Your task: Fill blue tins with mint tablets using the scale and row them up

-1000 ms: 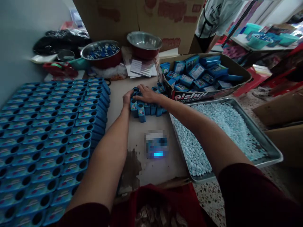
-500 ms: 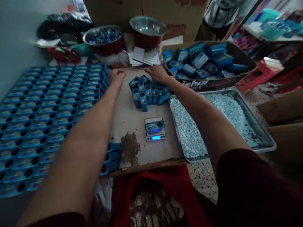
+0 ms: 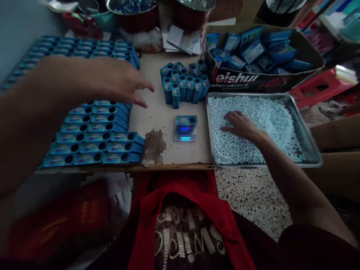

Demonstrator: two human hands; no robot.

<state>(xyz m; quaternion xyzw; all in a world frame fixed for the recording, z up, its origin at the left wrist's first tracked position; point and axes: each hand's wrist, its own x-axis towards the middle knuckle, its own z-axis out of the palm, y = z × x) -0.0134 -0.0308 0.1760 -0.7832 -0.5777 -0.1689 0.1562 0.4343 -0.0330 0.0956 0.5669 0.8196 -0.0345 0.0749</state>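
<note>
My left hand hovers over the right edge of the rows of small blue packs, its fingers apart and nothing in them. These packs lie flat in rows, each with a dark round opening. Over in the metal tray, my right hand rests on the pale blue-white pellets, fingers spread. Between my hands sits a small digital scale with a lit display and a blue pack on it, blurred into blocks. Behind it, several blue packs stand upright in a cluster.
An open carton full of blue packs stands behind the tray. Metal bowls and a stack of white cards are at the back. A red stool is at right, and part of a person shows behind.
My right hand has come back from beside the upright packs to the pellets in the tray. My left hand has drawn back toward me over the rows. The view has tilted downward.
</note>
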